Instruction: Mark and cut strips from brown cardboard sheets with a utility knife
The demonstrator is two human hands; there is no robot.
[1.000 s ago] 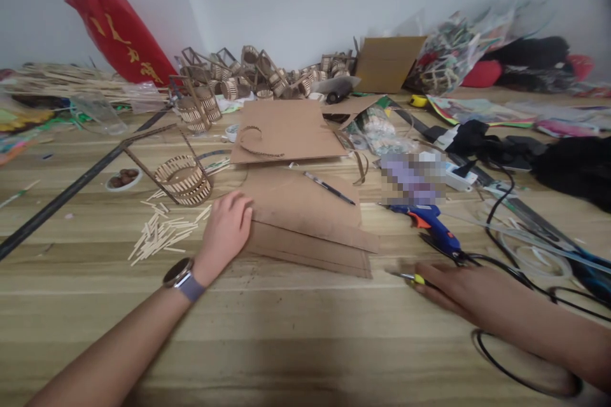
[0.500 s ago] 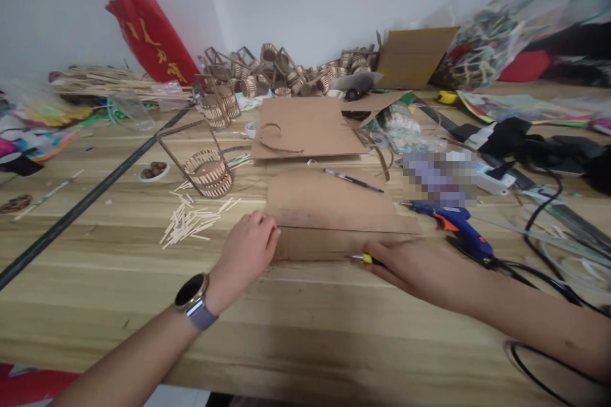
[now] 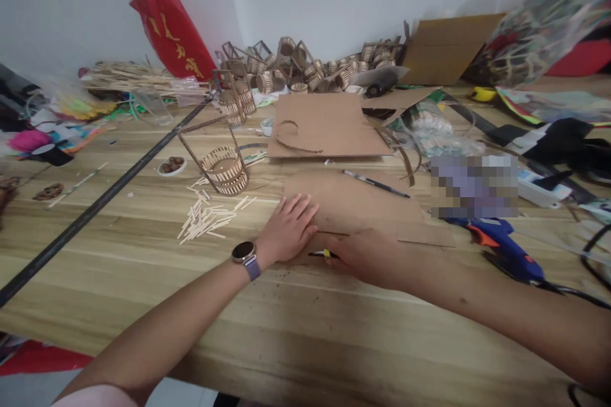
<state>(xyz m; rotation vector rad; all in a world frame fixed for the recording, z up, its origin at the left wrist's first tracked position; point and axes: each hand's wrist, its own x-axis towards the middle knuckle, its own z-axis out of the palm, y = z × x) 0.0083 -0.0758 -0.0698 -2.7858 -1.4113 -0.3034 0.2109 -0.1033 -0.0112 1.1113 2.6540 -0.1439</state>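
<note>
My left hand (image 3: pixel 293 222) lies with its fingers stretched out over the left front part of a brown cardboard sheet (image 3: pixel 329 197). A watch (image 3: pixel 243 252) is on that wrist. My right hand (image 3: pixel 363 254) is closed around a craft knife (image 3: pixel 326 254) with a yellow collar; the thin tip points left, close to my left thumb. Both hands hide much of the sheet's front edge, so I cannot tell whether the tip touches the cardboard. A black pen (image 3: pixel 377 184) rests on the sheet behind my right hand.
To the left stand a small stick basket (image 3: pixel 224 172), loose short sticks (image 3: pixel 205 219) and a bowl of nuts (image 3: pixel 172 166). A blue glue gun (image 3: pixel 506 245) lies right of my right arm. Behind the sheet is a larger cardboard piece (image 3: pixel 329 121); more baskets (image 3: pixel 286 67) are piled by the wall.
My left hand has moved from the sheet's left edge onto it, its fingers now spread. My right hand has brought the craft knife leftward, nearer to it. The view has turned a little left.
</note>
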